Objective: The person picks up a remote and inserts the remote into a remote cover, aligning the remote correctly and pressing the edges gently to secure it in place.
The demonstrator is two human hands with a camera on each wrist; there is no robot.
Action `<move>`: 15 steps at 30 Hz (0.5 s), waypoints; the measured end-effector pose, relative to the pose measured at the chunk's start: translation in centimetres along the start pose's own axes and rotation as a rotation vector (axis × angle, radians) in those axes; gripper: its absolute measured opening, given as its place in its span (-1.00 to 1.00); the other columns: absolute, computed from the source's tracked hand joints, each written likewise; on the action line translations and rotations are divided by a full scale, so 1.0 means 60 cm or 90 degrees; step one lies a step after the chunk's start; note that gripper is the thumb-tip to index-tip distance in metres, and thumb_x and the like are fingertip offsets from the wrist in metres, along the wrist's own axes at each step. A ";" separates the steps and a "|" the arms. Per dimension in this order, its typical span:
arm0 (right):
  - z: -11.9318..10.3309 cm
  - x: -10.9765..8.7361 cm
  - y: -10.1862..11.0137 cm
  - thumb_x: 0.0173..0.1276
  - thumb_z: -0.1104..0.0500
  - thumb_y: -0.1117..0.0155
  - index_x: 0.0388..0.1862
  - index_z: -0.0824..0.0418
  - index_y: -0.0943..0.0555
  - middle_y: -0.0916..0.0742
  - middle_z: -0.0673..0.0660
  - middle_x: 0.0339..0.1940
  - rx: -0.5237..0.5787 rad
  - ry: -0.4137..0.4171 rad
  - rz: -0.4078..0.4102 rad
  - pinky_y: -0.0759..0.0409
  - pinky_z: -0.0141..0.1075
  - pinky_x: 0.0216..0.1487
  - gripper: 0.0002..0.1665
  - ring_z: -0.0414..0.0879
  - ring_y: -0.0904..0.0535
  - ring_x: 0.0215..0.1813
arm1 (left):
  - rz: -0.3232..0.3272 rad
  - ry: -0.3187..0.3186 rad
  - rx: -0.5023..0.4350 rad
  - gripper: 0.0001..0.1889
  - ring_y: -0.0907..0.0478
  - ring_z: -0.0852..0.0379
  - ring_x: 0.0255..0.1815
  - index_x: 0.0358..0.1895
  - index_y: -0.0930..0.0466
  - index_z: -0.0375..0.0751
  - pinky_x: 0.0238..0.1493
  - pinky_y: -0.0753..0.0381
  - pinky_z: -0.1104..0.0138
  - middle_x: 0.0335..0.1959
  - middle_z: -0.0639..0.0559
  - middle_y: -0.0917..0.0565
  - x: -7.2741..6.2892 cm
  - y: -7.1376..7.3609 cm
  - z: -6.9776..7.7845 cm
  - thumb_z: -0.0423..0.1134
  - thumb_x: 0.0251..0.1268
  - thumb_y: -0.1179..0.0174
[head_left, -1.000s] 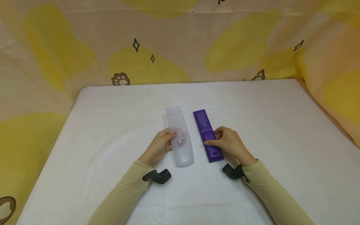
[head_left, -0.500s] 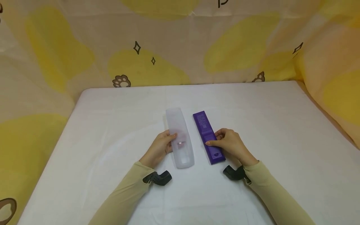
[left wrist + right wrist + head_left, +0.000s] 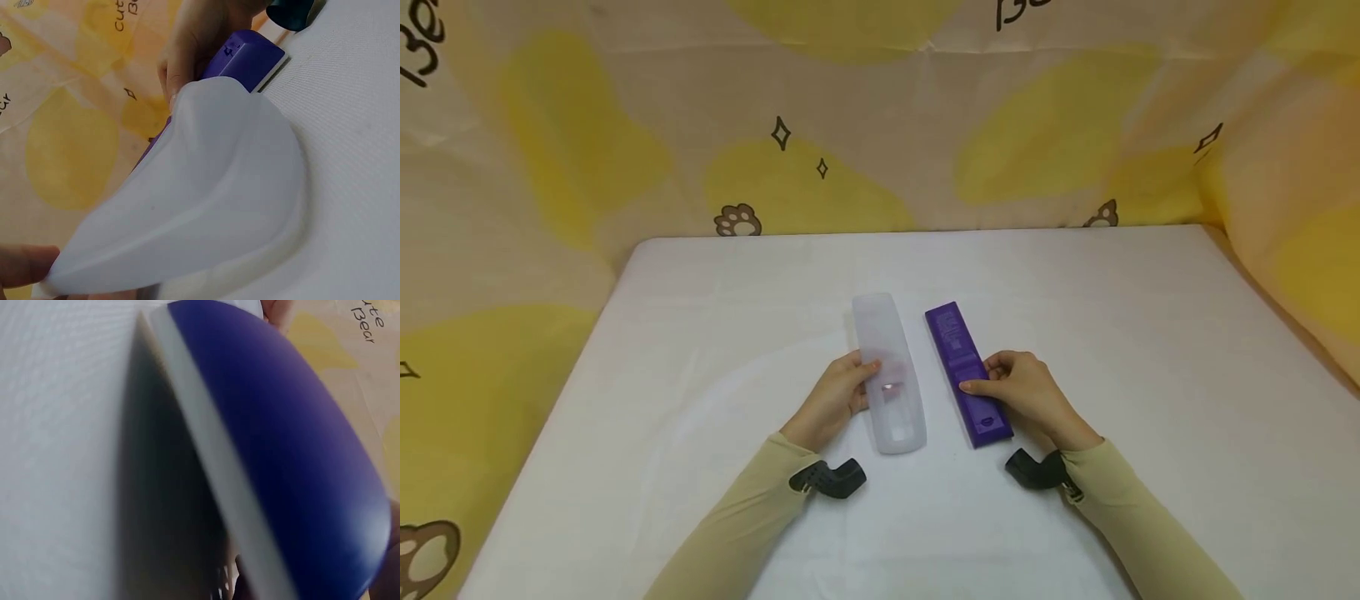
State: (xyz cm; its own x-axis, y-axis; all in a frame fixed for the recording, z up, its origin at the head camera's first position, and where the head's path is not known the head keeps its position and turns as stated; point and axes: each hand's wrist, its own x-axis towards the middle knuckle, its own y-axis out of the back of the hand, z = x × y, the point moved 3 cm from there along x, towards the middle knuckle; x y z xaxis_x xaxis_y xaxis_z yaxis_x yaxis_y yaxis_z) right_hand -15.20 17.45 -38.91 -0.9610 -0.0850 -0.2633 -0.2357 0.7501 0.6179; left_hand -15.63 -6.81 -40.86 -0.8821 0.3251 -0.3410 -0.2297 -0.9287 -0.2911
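Note:
A translucent, frosted remote-control cover (image 3: 898,417) lies lengthwise near the middle of the table. My left hand (image 3: 831,396) holds its left edge, thumb on top and fingers underneath. To the right, apart from the cover, is a purple-backed remote control (image 3: 951,337), its printed back facing up. My right hand (image 3: 1037,392) grips the remote by its right edge, the thumb laid across the back. In the left wrist view, the cover (image 3: 212,187) hides much of the remote (image 3: 256,59). The right wrist view shows the remote's purple back (image 3: 269,425) and white side, tilted off the cloth.
A white cloth covers the table (image 3: 737,292). Behind it and at both sides hangs a yellow patterned curtain (image 3: 850,100). Dark wrist-mounted devices sit at the left cuff (image 3: 838,479) and the right cuff (image 3: 1037,469).
The remote's near end has swung slightly right and toward me in my right hand. The cover stays in my left hand, and the head view has shifted a little.

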 end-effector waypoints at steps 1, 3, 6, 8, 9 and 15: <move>0.001 0.000 0.001 0.01 -0.03 -0.50 -0.25 0.36 -0.57 -0.51 0.03 -0.53 0.009 -0.003 -0.003 -0.33 -0.34 -0.35 -0.47 -0.14 -0.38 -0.43 | 0.002 0.000 0.001 -0.58 -0.51 0.00 0.03 0.30 -0.18 -0.48 0.10 -0.51 0.10 0.15 -0.28 -0.42 0.000 0.000 0.000 -0.37 0.47 0.14; 0.003 0.000 0.002 0.03 -0.01 -0.49 -0.23 0.38 -0.56 -0.54 0.04 -0.51 0.035 -0.008 -0.010 -0.37 -0.34 -0.35 -0.47 -0.14 -0.40 -0.43 | 0.005 -0.001 0.000 -0.59 -0.52 0.01 0.02 0.29 -0.20 -0.48 0.09 -0.52 0.10 0.14 -0.27 -0.44 0.000 0.000 -0.001 -0.37 0.46 0.13; 0.005 0.000 0.004 0.06 0.02 -0.47 -0.24 0.38 -0.57 -0.57 0.03 -0.52 0.075 -0.013 -0.012 -0.40 -0.36 -0.37 -0.51 -0.16 -0.42 -0.45 | 0.007 -0.006 0.001 -0.60 -0.53 0.01 0.00 0.28 -0.20 -0.50 0.08 -0.52 0.10 0.11 -0.27 -0.45 0.000 0.000 -0.001 -0.38 0.46 0.14; 0.007 0.000 0.005 0.08 0.04 -0.46 -0.25 0.39 -0.57 -0.56 0.01 -0.54 0.101 -0.011 -0.015 -0.39 -0.38 -0.42 -0.54 -0.17 -0.42 -0.47 | 0.009 -0.005 -0.001 -0.60 -0.53 0.00 0.00 0.28 -0.20 -0.50 0.08 -0.52 0.09 0.10 -0.27 -0.46 0.001 0.000 -0.001 -0.38 0.46 0.14; 0.008 0.000 0.004 0.09 0.04 -0.45 -0.27 0.38 -0.58 -0.55 0.00 -0.56 0.111 -0.009 -0.015 -0.38 -0.39 -0.44 -0.56 -0.18 -0.41 -0.48 | 0.009 -0.006 0.000 -0.60 -0.52 -0.01 0.00 0.28 -0.19 -0.51 0.08 -0.52 0.08 0.11 -0.28 -0.45 0.000 0.000 -0.001 -0.39 0.46 0.14; 0.011 0.001 0.003 0.13 0.07 -0.42 -0.30 0.38 -0.59 -0.52 -0.03 -0.60 0.138 -0.004 -0.022 -0.34 -0.41 -0.47 -0.62 -0.20 -0.37 -0.50 | 0.010 0.005 0.000 -0.58 -0.46 -0.14 0.14 0.32 -0.16 -0.47 0.13 -0.48 0.08 0.18 -0.35 -0.40 0.000 0.000 -0.002 -0.40 0.46 0.16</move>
State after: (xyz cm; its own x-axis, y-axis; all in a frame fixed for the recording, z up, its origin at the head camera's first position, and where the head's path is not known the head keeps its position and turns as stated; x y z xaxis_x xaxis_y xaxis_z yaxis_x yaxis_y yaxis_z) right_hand -15.19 18.05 -39.29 -0.9518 -0.1093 -0.2867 -0.2311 0.8701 0.4354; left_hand -15.58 -6.79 -40.98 -0.8823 0.3121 -0.3522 -0.2163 -0.9336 -0.2856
